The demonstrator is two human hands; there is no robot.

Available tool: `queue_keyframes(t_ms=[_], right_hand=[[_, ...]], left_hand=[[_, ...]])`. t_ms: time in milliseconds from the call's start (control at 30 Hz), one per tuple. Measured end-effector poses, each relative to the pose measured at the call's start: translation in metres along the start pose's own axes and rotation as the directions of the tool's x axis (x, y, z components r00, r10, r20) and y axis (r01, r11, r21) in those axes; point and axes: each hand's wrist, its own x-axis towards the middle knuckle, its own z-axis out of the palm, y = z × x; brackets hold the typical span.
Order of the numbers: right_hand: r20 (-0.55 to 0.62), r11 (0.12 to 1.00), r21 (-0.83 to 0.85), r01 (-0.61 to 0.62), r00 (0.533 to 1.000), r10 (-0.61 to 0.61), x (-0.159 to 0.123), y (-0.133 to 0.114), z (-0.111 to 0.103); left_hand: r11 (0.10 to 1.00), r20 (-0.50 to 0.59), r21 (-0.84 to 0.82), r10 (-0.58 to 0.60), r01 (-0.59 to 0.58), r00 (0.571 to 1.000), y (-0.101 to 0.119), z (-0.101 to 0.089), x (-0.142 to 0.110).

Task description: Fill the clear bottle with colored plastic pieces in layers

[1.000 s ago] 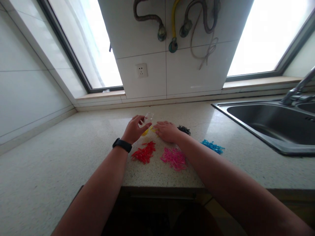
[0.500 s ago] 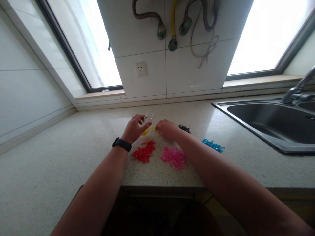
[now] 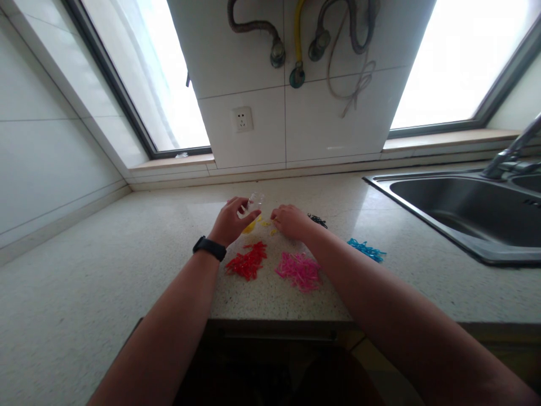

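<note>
My left hand [image 3: 235, 219], a black watch band at its wrist, is closed round a clear plastic jar [image 3: 257, 199] that lies tilted on its side. Yellow rubber bands [image 3: 249, 227] show in the jar's lower part. A few loose yellow rubber bands [image 3: 273, 232] lie on the counter between the jar and my right hand [image 3: 289, 222]. The right hand's fingers are curled down at the counter beside these bands; whatever is between the fingertips is too small to make out. Closer to me are a pile of red rubber bands [image 3: 247, 263] and a pile of pink rubber bands [image 3: 299, 272].
Black rubber bands [image 3: 318, 220] sit behind my right wrist, partly hidden. Blue rubber bands [image 3: 366, 250] lie right of my forearm. A steel sink [image 3: 448, 225] is set into the speckled counter [image 3: 127, 254] at the right. Hoses [image 3: 298, 34] hang on the tiled wall.
My right hand has gone from lying flat over the yellow bands to curled fingers, drawn slightly right, uncovering a few bands. My left hand and the jar have stayed in place.
</note>
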Motion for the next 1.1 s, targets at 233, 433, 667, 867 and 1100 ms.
queue_keyframes(t_ms=[233, 433, 667, 867, 1100], right_hand=[[0.011, 0.998, 0.056, -0.002, 1.0, 0.001, 0.003, 0.001, -0.002], [0.017, 0.996, 0.084, -0.003, 1.0, 0.002, 0.005, 0.002, 0.0], [-0.023, 0.988, 0.153, -0.033, 0.999, 0.037, 0.0, -0.001, -0.01], [-0.1, 0.974, 0.225, -0.026, 0.994, 0.049, -0.003, -0.007, -0.02], [-0.259, 0.929, 0.37, -0.03, 0.957, 0.134, -0.006, -0.006, -0.03]], left_hand=[[1.0, 0.015, 0.009, -0.002, 0.002, 1.0, 0.0, 0.0, 0.0], [1.0, 0.018, 0.002, 0.001, -0.001, 1.0, 0.0, 0.0, 0.0], [1.0, 0.028, -0.002, 0.001, -0.001, 1.0, 0.001, 0.0, 0.0], [1.0, 0.03, 0.004, 0.002, -0.002, 1.0, 0.001, 0.0, 0.0], [1.0, 0.034, 0.007, 0.004, -0.004, 0.999, 0.001, 0.0, -0.001]])
